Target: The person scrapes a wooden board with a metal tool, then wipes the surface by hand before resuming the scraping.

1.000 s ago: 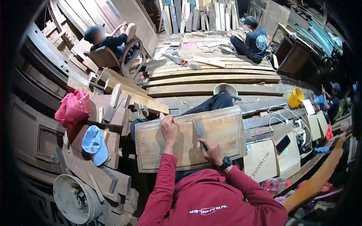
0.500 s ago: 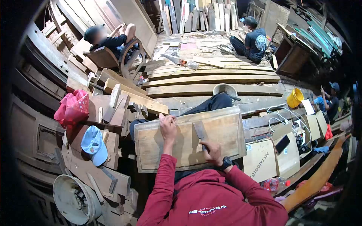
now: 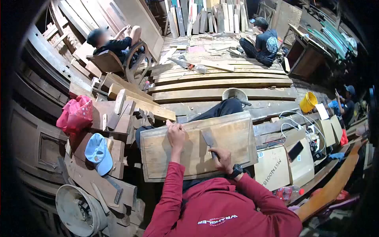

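A framed wooden panel [image 3: 189, 162] lies across my lap, its upper edge tilted away from me. My right hand [image 3: 223, 158] is closed around the handle of a scraper [image 3: 207, 137], a flat metal blade that points up and left over the panel's middle. The blade casts a shadow on the wood. My left hand [image 3: 176, 136] rests at the panel's upper edge with its fingers curled over the wood, gripping it left of the scraper.
On the left are a blue cap [image 3: 98, 154], a pink bag [image 3: 77, 114] and a white bucket [image 3: 81, 209]. Cardboard [image 3: 272, 168] with a phone [image 3: 295, 151] lies at right. Long planks [image 3: 225, 94] stretch ahead. Other people sit beyond: one in a chair [image 3: 108, 59], another [image 3: 266, 45] on the floor.
The scraper blade has shifted very slightly to the left over the panel. Both hands keep nearly the same places.
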A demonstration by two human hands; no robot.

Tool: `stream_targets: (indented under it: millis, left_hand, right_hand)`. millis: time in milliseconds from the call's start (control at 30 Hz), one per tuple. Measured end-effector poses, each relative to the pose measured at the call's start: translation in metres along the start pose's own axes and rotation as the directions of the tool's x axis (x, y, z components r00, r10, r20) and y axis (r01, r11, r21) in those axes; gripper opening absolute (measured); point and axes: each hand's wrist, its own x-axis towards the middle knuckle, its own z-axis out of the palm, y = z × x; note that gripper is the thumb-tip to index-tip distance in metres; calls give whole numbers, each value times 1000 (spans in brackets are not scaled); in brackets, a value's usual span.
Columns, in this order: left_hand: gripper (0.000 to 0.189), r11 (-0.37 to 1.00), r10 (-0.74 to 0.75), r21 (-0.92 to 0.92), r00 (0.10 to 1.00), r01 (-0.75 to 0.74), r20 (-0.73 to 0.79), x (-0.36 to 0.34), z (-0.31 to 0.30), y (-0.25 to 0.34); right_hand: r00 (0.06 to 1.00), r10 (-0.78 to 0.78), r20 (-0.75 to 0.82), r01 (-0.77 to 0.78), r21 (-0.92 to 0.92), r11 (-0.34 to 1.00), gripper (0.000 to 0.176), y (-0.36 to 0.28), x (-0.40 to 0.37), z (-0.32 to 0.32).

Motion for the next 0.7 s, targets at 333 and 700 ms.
stream_targets:
  millis: [333, 700]
  left_hand:
    - [12, 999, -33, 17, 999, 34, -17, -4, -1, 0]
    - [11, 998, -67, -6, 996, 67, 57, -2, -2, 0]
  right_hand:
    - [998, 38, 40, -39, 23, 999, 41, -7, -5, 1]
    - [1000, -19, 5, 19, -42, 999, 44, -12, 11, -3]
